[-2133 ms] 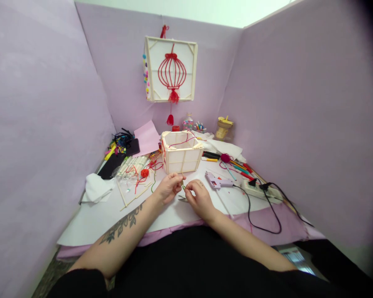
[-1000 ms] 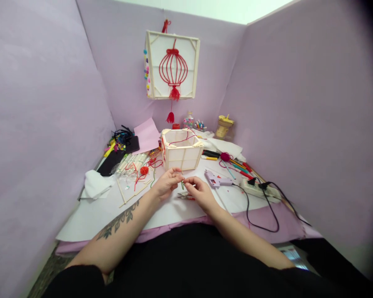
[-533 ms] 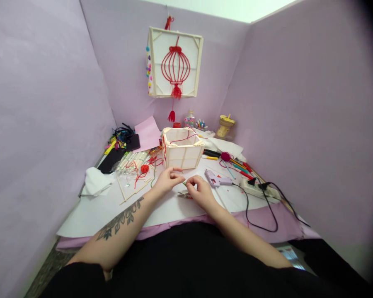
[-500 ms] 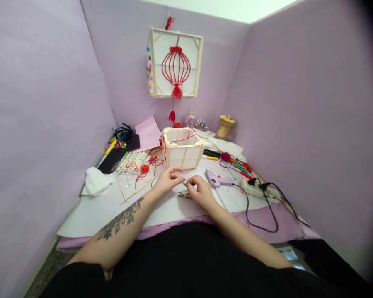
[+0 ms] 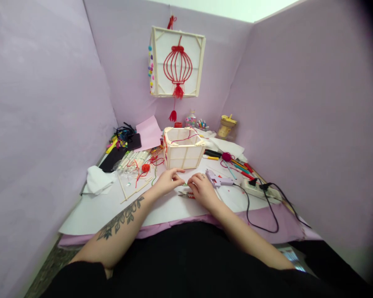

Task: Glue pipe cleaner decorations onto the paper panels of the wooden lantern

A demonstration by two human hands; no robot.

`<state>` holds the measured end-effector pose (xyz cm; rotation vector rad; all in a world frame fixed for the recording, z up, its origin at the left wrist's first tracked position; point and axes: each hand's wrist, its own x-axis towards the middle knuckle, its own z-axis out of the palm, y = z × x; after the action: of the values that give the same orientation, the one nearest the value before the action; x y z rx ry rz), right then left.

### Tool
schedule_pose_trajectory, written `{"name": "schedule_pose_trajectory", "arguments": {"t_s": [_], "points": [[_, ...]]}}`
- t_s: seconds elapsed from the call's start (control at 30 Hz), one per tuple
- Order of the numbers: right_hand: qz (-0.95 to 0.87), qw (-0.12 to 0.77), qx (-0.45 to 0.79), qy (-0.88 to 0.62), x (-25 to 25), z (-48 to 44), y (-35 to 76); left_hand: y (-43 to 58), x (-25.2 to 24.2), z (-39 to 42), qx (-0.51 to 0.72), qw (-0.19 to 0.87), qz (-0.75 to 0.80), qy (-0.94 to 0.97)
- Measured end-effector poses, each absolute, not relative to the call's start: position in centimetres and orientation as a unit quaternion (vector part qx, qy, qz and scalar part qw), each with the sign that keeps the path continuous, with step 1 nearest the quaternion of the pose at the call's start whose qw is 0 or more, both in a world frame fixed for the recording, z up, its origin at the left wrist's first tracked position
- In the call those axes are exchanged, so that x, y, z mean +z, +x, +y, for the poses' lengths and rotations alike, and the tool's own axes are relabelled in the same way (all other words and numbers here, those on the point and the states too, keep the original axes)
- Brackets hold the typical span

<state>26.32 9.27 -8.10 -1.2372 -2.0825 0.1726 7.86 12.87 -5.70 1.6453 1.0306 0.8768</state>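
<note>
A short green strand is seen in front of the open-topped box, spanned between two hands. Its one end is met by the thumb of the left hand, whose forefinger is held apart above; the other end is covered by the bent fingers of the right hand. Whether the strand is pinched by either cannot be told. Nearer the wearer than the box, red-handled snips are laid below the strand.

The box is walled in white panels framed with pale strips, and a dark red thread is draped across its opening. Behind the box, a clear jar is partly filled with coloured balls; a yellow-topped cup is placed behind and to its right. Left of the box, pale sticks are held in a clear packet.

Beneath the box, a white sheet is spread over pink cloth. The box is enclosed by lilac panels at left, right and back; above it, a square lantern is hung.
</note>
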Motion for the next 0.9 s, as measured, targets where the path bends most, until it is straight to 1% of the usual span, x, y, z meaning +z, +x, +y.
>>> {"name": "schedule_pose_trajectory", "arguments": {"t_s": [0.1, 0.17, 0.3, 0.37, 0.53, 0.6, 0.67, 0.8, 0.9], "points": [[-0.805, 0.347, 0.067, -0.477, -8.1, 9.4, 26.3, 7.9, -5.8, 12.8, 0.358, 0.487, 0.419, 0.678], [-0.794, 0.364, 0.066, -0.482, -8.2, 9.4, 26.3, 8.0, -5.8, 12.9, 0.359, 0.499, 0.417, 0.669], [-0.737, 0.45, 0.074, -0.499, -8.2, 8.8, 26.2, 8.0, -5.9, 13.1, 0.398, 0.535, 0.421, 0.616], [-0.713, 0.479, 0.093, -0.504, -8.1, 8.5, 26.0, 7.9, -5.9, 13.2, 0.42, 0.539, 0.429, 0.591], [-0.686, 0.483, 0.181, -0.513, -8.1, 8.4, 25.1, 8.0, -5.8, 13.2, 0.438, 0.51, 0.453, 0.585], [-0.683, 0.481, 0.19, -0.516, -8.2, 8.7, 24.9, 8.0, -5.6, 13.1, 0.442, 0.509, 0.456, 0.581], [-0.7, 0.459, 0.173, -0.519, -8.2, 8.8, 25.0, 8.0, -5.5, 13.1, 0.453, 0.514, 0.458, 0.566], [-0.756, 0.336, 0.12, -0.549, -8.6, 8.5, 25.6, 7.9, -5.3, 13.3, 0.481, 0.526, 0.462, 0.528], [-0.762, 0.274, 0.127, -0.573, -9.1, 8.1, 26.1, 7.9, -5.2, 13.4, 0.489, 0.529, 0.458, 0.521]]}}
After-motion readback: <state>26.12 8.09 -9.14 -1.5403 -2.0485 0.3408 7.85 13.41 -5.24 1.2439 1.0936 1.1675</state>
